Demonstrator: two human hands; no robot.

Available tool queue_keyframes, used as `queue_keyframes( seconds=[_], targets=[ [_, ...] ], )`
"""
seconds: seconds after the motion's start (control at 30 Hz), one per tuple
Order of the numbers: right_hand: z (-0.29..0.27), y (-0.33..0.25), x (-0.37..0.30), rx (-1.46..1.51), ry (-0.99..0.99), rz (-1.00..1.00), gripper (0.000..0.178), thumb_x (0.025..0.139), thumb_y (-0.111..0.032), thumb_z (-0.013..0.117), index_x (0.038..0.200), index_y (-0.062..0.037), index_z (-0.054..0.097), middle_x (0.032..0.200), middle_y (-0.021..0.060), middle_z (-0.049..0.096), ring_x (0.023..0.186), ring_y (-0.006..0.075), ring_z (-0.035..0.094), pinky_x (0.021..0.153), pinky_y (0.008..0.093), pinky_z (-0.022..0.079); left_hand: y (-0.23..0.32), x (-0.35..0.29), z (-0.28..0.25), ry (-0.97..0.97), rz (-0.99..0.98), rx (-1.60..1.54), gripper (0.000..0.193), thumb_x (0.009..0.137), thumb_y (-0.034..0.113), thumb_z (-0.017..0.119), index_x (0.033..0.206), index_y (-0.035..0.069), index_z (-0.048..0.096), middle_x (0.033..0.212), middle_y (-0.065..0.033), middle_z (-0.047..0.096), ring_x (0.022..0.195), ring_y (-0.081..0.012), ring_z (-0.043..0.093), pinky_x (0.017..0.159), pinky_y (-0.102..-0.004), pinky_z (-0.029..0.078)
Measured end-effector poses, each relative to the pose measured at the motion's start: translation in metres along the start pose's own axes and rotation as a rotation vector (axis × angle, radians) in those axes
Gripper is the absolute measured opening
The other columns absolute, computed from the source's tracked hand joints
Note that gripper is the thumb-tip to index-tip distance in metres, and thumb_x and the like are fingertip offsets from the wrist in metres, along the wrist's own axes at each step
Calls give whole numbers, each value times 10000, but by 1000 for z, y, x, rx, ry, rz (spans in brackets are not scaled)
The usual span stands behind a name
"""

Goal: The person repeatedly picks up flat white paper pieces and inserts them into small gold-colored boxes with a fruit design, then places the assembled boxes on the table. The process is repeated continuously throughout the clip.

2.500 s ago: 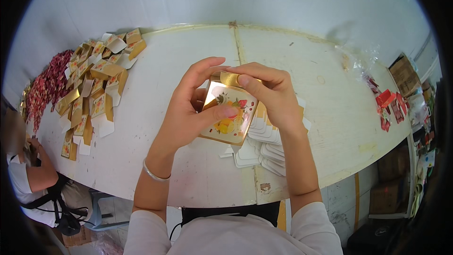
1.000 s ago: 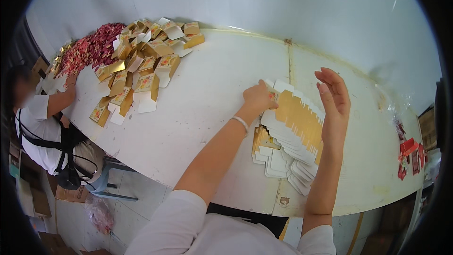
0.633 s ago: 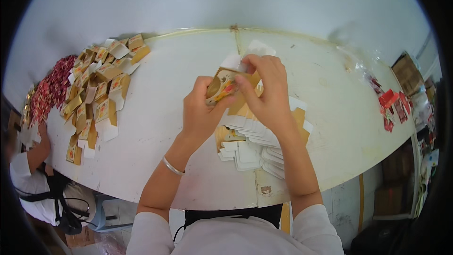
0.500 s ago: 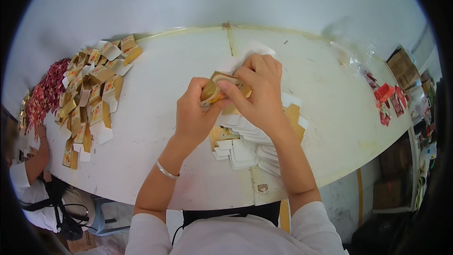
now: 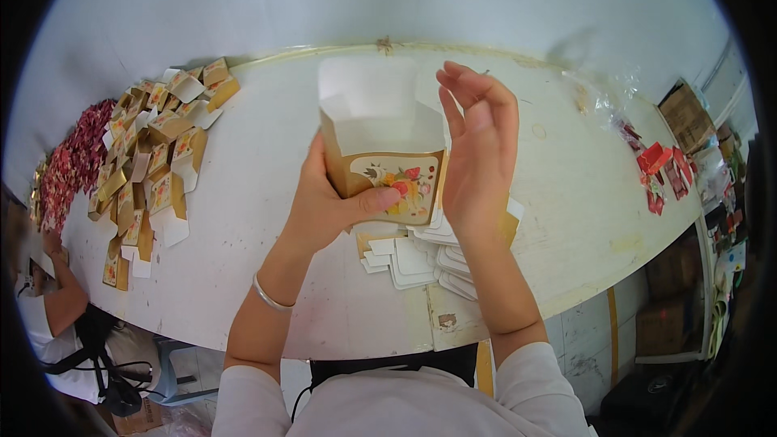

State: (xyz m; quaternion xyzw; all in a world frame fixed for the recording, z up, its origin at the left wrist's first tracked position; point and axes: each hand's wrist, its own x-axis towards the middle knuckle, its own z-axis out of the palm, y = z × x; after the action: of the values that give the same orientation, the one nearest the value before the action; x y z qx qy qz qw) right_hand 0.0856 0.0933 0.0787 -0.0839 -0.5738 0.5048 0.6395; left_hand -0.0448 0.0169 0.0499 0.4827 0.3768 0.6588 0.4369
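A small gold paperboard box (image 5: 384, 182) with a flower print is held up over the table by my left hand (image 5: 328, 202). My thumb presses on its printed front while the fingers wrap behind its left side. The box top gapes, and a white flap stands up at its back. Beside its right side, my right hand (image 5: 483, 146) is raised with fingers apart, holding nothing. Below both hands lies a fanned stack of flat white-and-gold box blanks (image 5: 413, 261), partly hidden by the box and my right forearm.
A heap of opened-out gold boxes (image 5: 154, 162) covers the table's left side, with a pile of small red packets (image 5: 77, 162) beyond it. Another person's arm (image 5: 65, 283) reaches in at the far left. Red packaging (image 5: 660, 166) and clear plastic (image 5: 603, 93) lie at the right.
The folded box between my hands has turned upright and opened out, its white flap now standing. My right hand has let go and drawn off to the right; my left still grips it.
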Motion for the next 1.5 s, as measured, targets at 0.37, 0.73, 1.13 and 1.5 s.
queue_keyframes(
  seconds=[0.37, 0.73, 1.13, 1.5],
  targets=[
    [-6, 8, 3, 621, -244, 748, 369, 853, -140, 449, 1207, -35, 444, 1137, 97, 523, 1035, 190, 502, 867, 332, 420, -11, -3, -3, 123, 520, 802, 771, 767, 75, 632, 1348, 58, 126, 1254, -144, 338, 1082, -247, 470, 844, -333, 450],
    [-11, 14, 0, 456, -105, 750, 314, 767, 31, 415, 1041, 18, 566, 1064, 124, 564, 935, 206, 547, 828, 335, 446, 3, -4, -1, 49, 515, 945, 298, 793, 122, 640, 992, 59, 428, 1013, -110, 495, 637, -131, 530, 514, -230, 434],
    [-6, 8, -1, 23, -443, 265, 349, 884, -297, 473, 951, 5, 635, 1086, 107, 536, 933, 181, 527, 815, 288, 412, 17, -8, 10, 72, 174, 185, 558, 790, 54, 637, 1206, 81, 265, 1037, -108, 452, 856, -180, 584, 661, -261, 517],
    [-6, 0, 1, 78, -503, 297, 214, 861, -86, 531, 1049, -30, 617, 1043, 69, 560, 893, 127, 523, 736, 227, 420, 17, -7, 7, 28, 266, 349, 626, 760, 41, 664, 1260, 71, 288, 1079, -127, 473, 892, -191, 580, 690, -281, 511]
  ],
)
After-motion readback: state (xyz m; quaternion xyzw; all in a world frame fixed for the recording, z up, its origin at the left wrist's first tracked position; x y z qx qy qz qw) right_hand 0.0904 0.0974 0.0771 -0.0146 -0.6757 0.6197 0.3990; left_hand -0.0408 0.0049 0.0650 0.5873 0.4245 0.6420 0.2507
